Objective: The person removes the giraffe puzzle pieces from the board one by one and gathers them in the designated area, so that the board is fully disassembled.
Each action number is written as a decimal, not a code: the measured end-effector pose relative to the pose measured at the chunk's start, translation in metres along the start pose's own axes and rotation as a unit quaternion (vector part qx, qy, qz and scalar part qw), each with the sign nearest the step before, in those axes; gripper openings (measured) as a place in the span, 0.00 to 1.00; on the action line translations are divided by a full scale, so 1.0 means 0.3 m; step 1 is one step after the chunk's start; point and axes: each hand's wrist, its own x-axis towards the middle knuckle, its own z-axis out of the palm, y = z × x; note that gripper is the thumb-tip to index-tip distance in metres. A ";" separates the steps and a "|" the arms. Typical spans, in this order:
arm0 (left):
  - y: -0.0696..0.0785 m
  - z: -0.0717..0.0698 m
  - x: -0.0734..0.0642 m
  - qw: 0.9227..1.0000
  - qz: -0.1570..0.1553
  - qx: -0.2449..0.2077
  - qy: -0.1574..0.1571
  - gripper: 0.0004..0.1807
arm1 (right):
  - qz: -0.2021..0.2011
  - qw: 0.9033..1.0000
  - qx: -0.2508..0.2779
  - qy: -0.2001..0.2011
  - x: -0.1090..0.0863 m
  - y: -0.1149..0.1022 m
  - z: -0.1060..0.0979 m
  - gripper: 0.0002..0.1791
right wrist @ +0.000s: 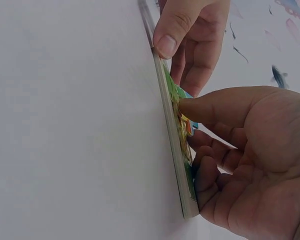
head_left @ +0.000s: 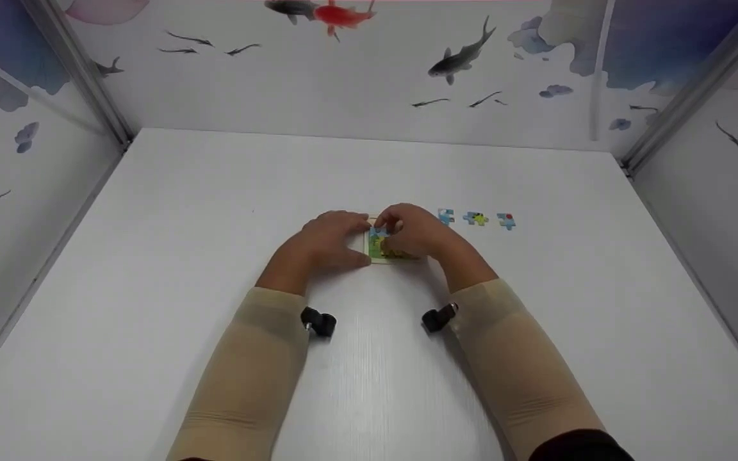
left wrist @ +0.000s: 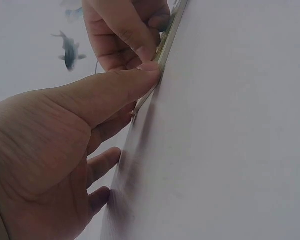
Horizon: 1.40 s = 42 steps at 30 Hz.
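A small jigsaw puzzle board with a pale rim and a green, yellow and blue picture lies flat on the table. My left hand holds its left side, the thumb at the near corner and fingertips at the far one. Over the picture, my right hand pinches a puzzle piece between thumb and fingers; in the right wrist view the piece's blue edge sticks up from the board. Most of the piece is hidden by the fingers. The left wrist view shows the left thumb on the board's rim.
To the right of the board, three loose puzzle pieces lie in a row: one partly behind the right hand, a yellow-and-blue one and one with a red spot. Walls printed with fish enclose the white table.
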 end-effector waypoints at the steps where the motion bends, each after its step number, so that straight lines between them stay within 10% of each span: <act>1: 0.000 0.000 0.000 1.000 -0.001 0.000 0.000 0.40 | 0.002 1.000 0.000 0.001 0.000 -0.001 0.000 0.17; 42: 0.053 0.015 0.017 0.996 -0.066 -0.015 0.049 0.33 | 0.039 0.999 0.027 0.003 0.013 0.000 -0.005 0.15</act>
